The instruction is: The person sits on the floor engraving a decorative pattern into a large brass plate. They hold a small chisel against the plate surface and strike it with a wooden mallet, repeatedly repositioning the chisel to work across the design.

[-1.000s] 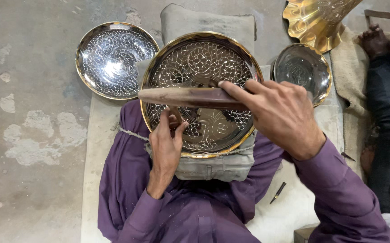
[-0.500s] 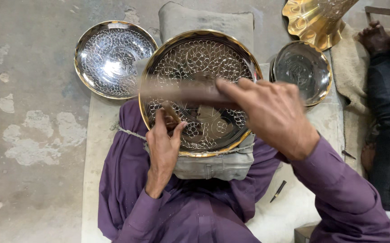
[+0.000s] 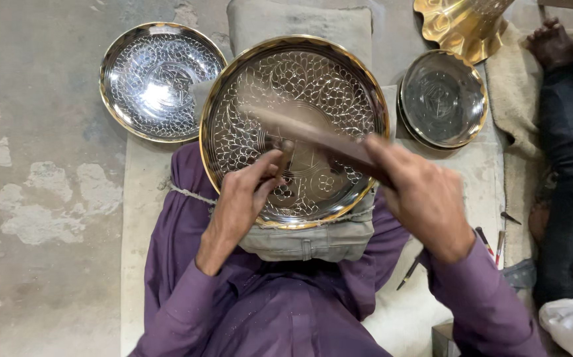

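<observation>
A large round engraved metal tray (image 3: 339,73) with a golden rim rests on a grey cushion over my lap. My left hand (image 3: 243,192) pinches a small chisel (image 3: 284,156) upright against the tray's engraved middle. My right hand (image 3: 424,198) grips a long wooden striker (image 3: 313,135), blurred with motion, slanting across the tray above the chisel. Purple sleeves cover both my arms.
A second engraved tray (image 3: 157,79) lies on the floor at the upper left. A smaller stack of trays (image 3: 442,99) sits at the upper right beside a scalloped brass piece (image 3: 458,26). Another person's foot (image 3: 551,43) and dark-clothed leg lie along the right edge. Loose chisels (image 3: 491,241) lie near my right arm.
My right hand has drawn back toward me and tilted the wooden striker from level to slanted. The view has shifted slightly. My left hand stays on the chisel.
</observation>
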`<action>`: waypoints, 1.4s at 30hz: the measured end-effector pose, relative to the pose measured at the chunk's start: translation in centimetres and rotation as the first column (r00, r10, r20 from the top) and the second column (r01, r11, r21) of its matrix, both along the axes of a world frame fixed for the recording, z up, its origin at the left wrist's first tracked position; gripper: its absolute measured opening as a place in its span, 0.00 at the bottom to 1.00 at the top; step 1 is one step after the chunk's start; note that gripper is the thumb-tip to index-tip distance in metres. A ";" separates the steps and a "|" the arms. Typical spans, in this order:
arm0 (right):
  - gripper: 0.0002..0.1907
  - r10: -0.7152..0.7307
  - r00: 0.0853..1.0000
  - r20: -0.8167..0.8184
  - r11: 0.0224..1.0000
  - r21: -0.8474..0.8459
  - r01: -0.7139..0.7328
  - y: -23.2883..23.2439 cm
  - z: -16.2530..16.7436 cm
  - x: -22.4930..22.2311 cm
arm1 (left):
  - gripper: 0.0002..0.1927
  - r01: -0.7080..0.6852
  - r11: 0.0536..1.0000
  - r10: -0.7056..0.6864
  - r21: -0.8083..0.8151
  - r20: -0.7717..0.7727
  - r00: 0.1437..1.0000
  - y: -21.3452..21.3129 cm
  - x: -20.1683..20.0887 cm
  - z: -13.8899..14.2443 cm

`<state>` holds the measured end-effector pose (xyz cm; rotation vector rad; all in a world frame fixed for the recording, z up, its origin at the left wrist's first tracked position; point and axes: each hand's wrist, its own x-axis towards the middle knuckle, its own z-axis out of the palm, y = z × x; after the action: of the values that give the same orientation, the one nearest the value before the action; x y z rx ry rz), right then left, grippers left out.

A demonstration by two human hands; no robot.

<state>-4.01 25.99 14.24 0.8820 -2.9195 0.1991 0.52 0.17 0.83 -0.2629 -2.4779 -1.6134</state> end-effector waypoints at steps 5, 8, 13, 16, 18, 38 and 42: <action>0.33 -0.155 0.976 0.154 0.914 -0.351 0.201 1.3 -3.4 3.5 | 0.25 0.150 0.988 -0.146 -0.036 0.097 0.985 -0.8 -1.1 1.5; 0.31 -0.275 0.955 0.110 0.913 -0.281 0.295 2.1 -5.2 5.3 | 0.26 0.243 0.968 -0.240 -0.064 0.043 0.970 -1.3 -1.9 2.1; 0.29 -0.301 0.912 0.279 0.790 -0.462 0.403 2.7 -7.6 8.2 | 0.28 0.368 0.920 -0.364 -0.133 0.055 0.930 -1.6 -3.0 2.4; 0.31 -0.419 0.875 0.242 0.816 -0.322 0.480 3.0 -8.6 10.4 | 0.30 0.420 0.888 -0.428 -0.186 -0.003 0.904 -1.7 -3.6 2.4; 0.26 -0.368 0.864 0.344 0.640 -0.580 0.504 2.5 -9.9 11.8 | 0.31 0.459 0.865 -0.456 -0.205 0.064 0.888 -1.7 -3.8 2.4; 0.37 -0.423 0.748 0.512 0.570 -0.491 0.659 2.7 -13.1 17.6 | 0.23 0.328 0.921 -0.346 -0.210 -0.053 0.937 -2.2 -2.8 2.6; 0.43 -0.262 0.956 0.135 0.771 -0.566 0.291 4.1 -11.5 15.2 | 0.24 0.209 0.978 -0.206 0.001 0.167 0.964 -2.9 -2.4 2.5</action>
<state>11.18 30.10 2.72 0.3409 -2.7007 1.0342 -1.93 -2.72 3.29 -0.4200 -2.6673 -1.7617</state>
